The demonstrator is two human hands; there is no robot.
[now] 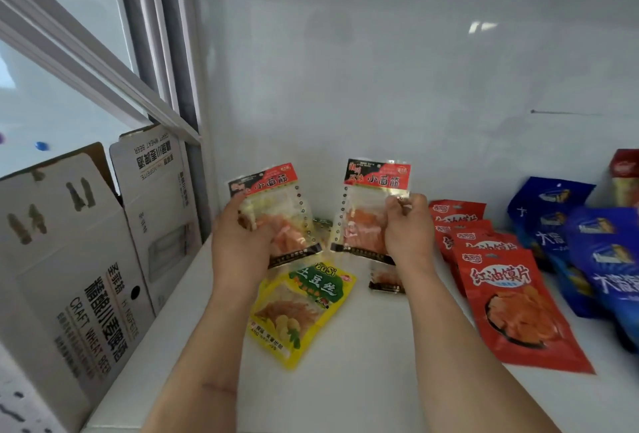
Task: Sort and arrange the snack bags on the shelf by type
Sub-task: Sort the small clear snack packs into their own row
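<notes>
My left hand and right hand each hold a matching clear gluten-snack packet upright at frame centre, fingers clamped, pairing them by type.

"CRAFT WHEAT BEER" on cardboard box, "红油馍片" on red bag, "土豆丝" on yellow bag

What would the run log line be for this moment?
left hand: holds clear snack bag | right hand: holds matching bag | both raised over shelf | yellow bag below
</notes>
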